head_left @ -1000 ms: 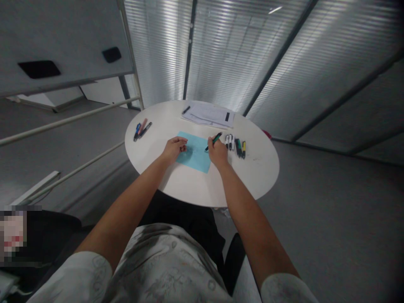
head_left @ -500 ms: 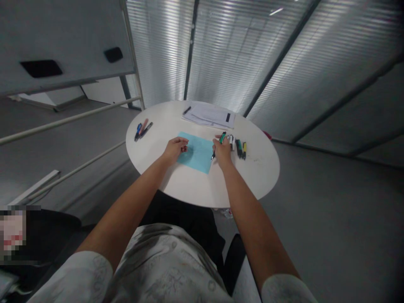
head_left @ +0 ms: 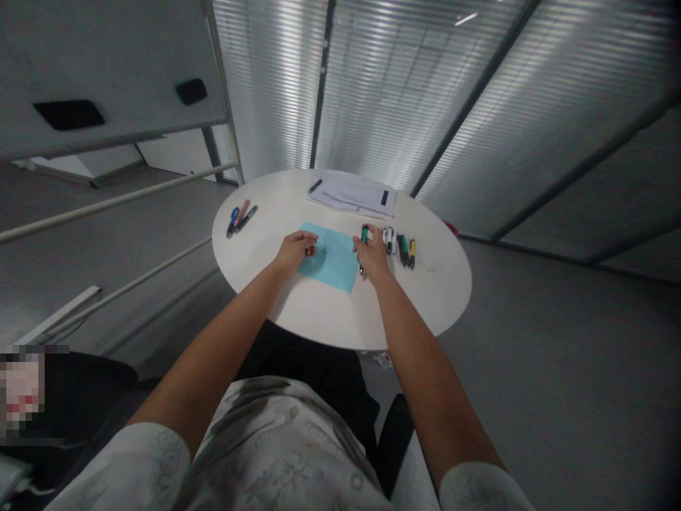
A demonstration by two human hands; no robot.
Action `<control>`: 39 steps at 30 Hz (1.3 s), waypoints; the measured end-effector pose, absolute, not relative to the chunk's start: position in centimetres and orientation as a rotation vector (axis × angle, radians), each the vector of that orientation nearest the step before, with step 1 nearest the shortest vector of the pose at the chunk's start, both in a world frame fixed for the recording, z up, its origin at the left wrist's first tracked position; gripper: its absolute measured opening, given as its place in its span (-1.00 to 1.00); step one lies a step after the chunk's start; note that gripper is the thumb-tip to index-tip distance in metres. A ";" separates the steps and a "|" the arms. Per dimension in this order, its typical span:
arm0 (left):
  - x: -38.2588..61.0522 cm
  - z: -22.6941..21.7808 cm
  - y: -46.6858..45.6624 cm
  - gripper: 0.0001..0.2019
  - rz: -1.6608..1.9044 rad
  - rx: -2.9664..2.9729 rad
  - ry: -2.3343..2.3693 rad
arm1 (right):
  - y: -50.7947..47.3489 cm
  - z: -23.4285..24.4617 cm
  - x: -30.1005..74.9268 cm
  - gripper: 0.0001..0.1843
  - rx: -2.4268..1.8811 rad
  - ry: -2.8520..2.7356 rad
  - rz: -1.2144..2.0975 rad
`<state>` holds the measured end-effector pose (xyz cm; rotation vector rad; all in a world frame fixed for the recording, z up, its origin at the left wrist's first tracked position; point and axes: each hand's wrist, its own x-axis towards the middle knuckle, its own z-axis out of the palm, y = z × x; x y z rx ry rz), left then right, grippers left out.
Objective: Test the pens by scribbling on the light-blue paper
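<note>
My right hand [head_left: 374,255] is closed around a dark pen [head_left: 364,233] with a green upper part and a pale tip. The pen stands nearly upright in my fingers, at the right edge of a light blue sheet of paper [head_left: 335,262]. At the sheet's left side rests my left hand [head_left: 296,251], its fingers curled in. Whether anything is inside those fingers is hidden. The sheet lies flat on a round white table [head_left: 319,312], with faint dark marks or shadow near my left fingertips.
White and dark markers [head_left: 391,241], one green and black marker [head_left: 403,251] and a yellow one [head_left: 412,253] lie right of my right hand. Several pens [head_left: 242,218] lie at the far left. White papers [head_left: 351,193] are at the back. A pale metal rail [head_left: 117,202] runs left.
The pen in my right hand has turned from a slant to nearly upright, and its top has moved left. My right fingers have shifted around it. My left hand and the sheet stay put.
</note>
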<state>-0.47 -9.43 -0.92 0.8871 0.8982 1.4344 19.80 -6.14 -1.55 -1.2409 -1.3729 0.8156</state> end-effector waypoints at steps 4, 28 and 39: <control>-0.4 -0.7 -9.6 -0.90 1.428 0.872 0.914 | -6.6 -1.3 19.8 -0.42 -1.266 -1.428 0.776; -0.4 -0.7 -9.5 -0.90 1.424 0.869 0.916 | -6.6 -0.5 19.8 -0.64 -1.367 -1.453 0.760; -0.4 -0.9 -9.5 -0.91 1.429 0.884 0.899 | -6.6 -0.3 20.7 -0.64 -1.514 -1.458 0.329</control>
